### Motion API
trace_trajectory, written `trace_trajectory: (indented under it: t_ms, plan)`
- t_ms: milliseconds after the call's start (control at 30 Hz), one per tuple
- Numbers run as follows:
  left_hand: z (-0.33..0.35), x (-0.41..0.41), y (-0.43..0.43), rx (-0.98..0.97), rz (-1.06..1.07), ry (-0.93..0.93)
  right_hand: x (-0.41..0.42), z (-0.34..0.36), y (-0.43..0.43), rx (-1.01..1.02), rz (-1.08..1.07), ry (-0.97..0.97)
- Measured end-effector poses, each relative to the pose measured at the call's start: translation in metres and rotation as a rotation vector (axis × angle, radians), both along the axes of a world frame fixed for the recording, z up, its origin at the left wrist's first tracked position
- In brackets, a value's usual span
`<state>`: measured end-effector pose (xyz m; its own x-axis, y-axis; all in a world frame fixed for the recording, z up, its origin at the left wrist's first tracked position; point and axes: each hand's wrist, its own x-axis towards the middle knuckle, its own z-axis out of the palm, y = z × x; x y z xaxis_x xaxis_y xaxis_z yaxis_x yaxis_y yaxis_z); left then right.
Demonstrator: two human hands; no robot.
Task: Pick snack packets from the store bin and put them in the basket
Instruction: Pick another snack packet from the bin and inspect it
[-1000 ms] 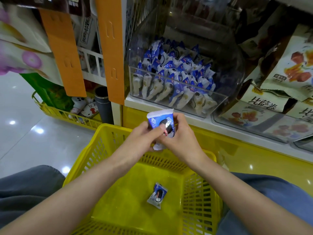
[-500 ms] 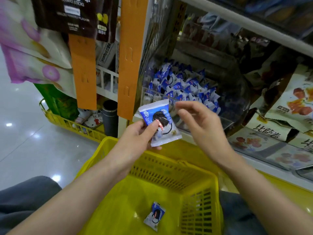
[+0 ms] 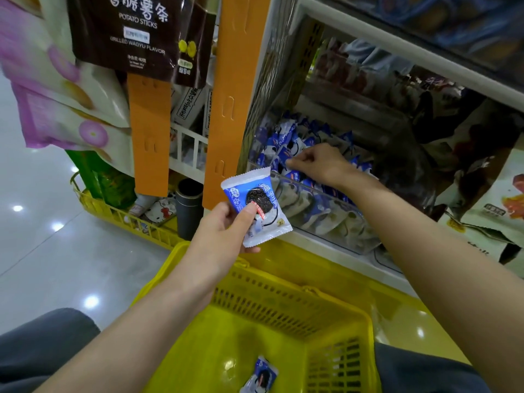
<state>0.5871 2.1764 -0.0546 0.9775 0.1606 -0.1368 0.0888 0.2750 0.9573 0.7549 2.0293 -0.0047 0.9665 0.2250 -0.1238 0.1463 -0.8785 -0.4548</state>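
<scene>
Packet (image 3: 256, 207), blue and white: I log it pinched between thumb and curled fingers of the left hand (image 3: 224, 234), above the basket (image 3: 255, 282) rim. Right hand (image 3: 317, 163), at 1 o'clock from it, reaches over the clear front wall of the bin (image 3: 326, 199), fingertips pinching a second packet (image 3: 282, 153) in the pile. Third packet (image 3: 262, 375): flat on the basket floor, 6 o'clock. Orange strip (image 3: 226, 109) hangs at 11 o'clock beside the bin, a grey tube (image 3: 188, 208) at its foot.
</scene>
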Motion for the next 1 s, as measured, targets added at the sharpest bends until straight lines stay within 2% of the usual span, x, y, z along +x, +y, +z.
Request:
trace_trajectory:
  t_ms: [167,400,567,633,900,1000]
  plan:
    - [0.001,-0.001,0.0,0.039,0.001,0.01,0.007,0.007,0.008,-0.099,-0.07,0.079]
    - [0.0,-0.003,0.0,0.056,-0.005,0.023,0.007,0.005,0.002,-0.017,-0.166,-0.006]
    - [0.0,-0.005,-0.002,0.065,-0.017,0.049,0.009,0.007,-0.004,-0.275,-0.147,0.005]
    - [0.001,-0.005,-0.003,0.077,-0.02,0.059,0.011,0.01,-0.003,-0.316,-0.123,0.039]
    - [0.005,-0.005,-0.004,0.109,-0.028,0.072,0.014,0.012,-0.007,-0.223,-0.132,0.13]
    - [0.005,-0.006,-0.003,0.114,-0.019,0.079,0.008,0.014,-0.006,-0.156,-0.159,0.032]
